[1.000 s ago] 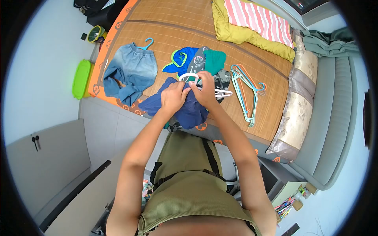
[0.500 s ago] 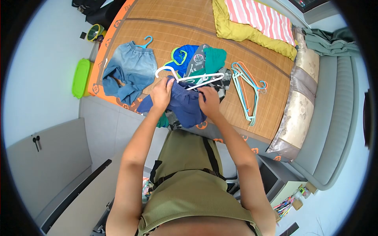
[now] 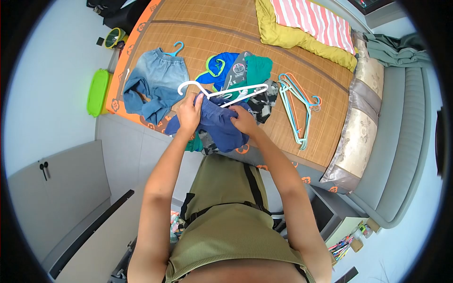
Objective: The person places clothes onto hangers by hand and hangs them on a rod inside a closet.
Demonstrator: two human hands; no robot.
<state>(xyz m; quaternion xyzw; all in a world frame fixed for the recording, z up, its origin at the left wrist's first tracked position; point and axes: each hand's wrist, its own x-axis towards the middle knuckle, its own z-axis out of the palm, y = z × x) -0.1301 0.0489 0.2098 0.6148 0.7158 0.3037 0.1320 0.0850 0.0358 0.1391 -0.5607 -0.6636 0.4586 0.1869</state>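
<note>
On my feed, left hand [image 3: 188, 114] and right hand [image 3: 244, 121] are pinched tight on navy-blue cloth garment [image 3: 222, 129], white plastic hanger [image 3: 238, 89] overlapping; grey printed fabric [image 3: 238, 71] lettering's unreadable, sorry.

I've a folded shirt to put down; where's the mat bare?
Bare mat: between the hanger bundle and patterned pillow; beyond the clothes pile, left of the yellow quilt. Crowded: around the navy garment, white hanger and denim clothes.

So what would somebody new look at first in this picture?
Probably the white hanger in the middle, just above the dark blue garment in the left hand and right hand. Next might come the pink-and-white striped cloth at top right, then the bright green object at far left.
</note>
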